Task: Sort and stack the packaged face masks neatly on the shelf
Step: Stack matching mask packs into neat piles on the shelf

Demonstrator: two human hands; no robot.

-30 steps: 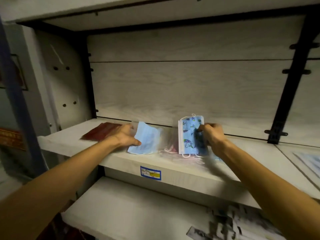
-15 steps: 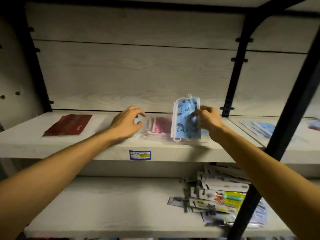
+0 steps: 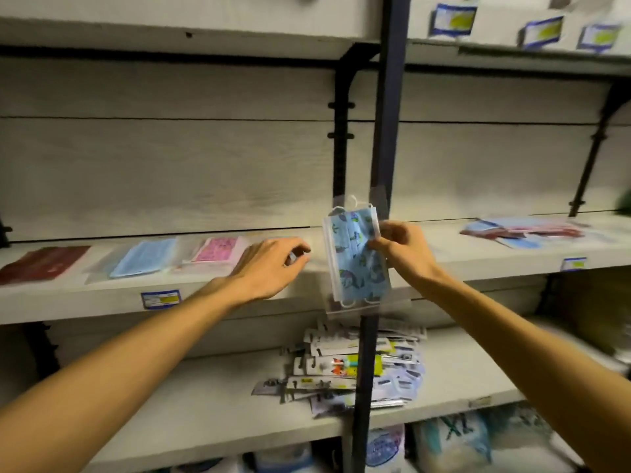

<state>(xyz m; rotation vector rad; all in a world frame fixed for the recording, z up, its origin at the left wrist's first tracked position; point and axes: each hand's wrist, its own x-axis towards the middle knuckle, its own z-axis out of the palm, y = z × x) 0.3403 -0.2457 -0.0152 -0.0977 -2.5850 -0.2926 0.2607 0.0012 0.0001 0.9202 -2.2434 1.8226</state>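
Note:
My right hand [image 3: 401, 249] pinches a clear pack of blue patterned masks [image 3: 355, 264] and holds it upright in front of the shelf [image 3: 102, 302] edge. My left hand [image 3: 269, 264] hovers over the shelf just left of that pack, fingers loosely curled and holding nothing. On the shelf to the left lie a pink mask pack [image 3: 218, 250], a plain blue mask pack [image 3: 141, 257] and a dark red pack [image 3: 41, 264], side by side. A loose heap of red and blue mask packs [image 3: 519, 233] lies on the shelf section to the right.
A dark vertical post [image 3: 386, 131] stands right behind the held pack and divides the two shelf sections. The lower shelf holds a pile of carded items [image 3: 345, 370]. Price labels [image 3: 160, 298] sit on the shelf edges. Bagged goods [image 3: 454, 442] fill the bottom.
The view has swung right and up. My right hand has lifted the patterned pack off the shelf and carried it rightward. My left hand has left the pink and blue packs and followed.

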